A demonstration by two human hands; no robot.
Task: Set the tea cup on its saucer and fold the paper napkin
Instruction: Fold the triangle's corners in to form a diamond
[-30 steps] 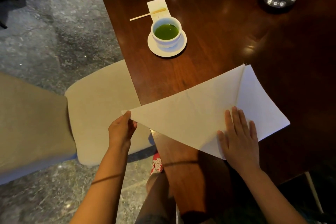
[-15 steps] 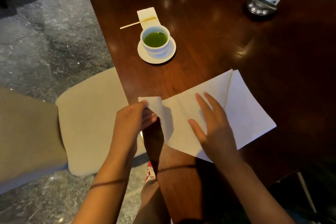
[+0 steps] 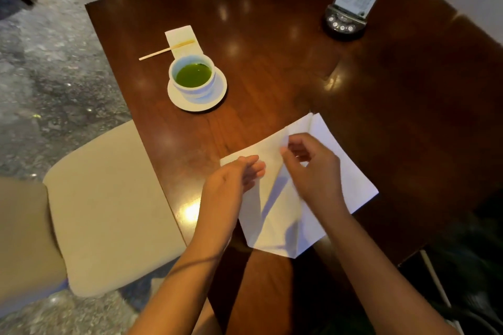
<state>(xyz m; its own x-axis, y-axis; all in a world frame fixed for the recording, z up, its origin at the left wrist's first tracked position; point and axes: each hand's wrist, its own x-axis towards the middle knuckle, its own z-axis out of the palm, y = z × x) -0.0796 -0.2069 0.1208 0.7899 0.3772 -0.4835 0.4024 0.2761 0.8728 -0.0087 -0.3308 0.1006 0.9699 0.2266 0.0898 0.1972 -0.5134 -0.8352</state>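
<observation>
A white tea cup [image 3: 193, 89] of green tea stands on its white saucer [image 3: 217, 92] at the table's left side. The white paper napkin [image 3: 343, 160] lies near the front edge of the dark wooden table [image 3: 272, 49], its left part folded over toward the middle. My left hand [image 3: 231, 179] rests on the folded flap with fingers stretched out. My right hand [image 3: 313, 168] pinches the flap's raised corner between thumb and fingers. Part of the napkin is hidden under both hands.
A wooden pick [image 3: 166, 49] lies across a small white paper [image 3: 183, 40] behind the cup. A menu stand [image 3: 351, 5] on a black base sits at the back right. A beige cushioned chair [image 3: 106, 207] stands left of the table, over a grey stone floor.
The napkin's left corner, which hung off the table edge, has been carried over to the right onto the sheet. My right hand lifted from pressing flat and took that corner.
</observation>
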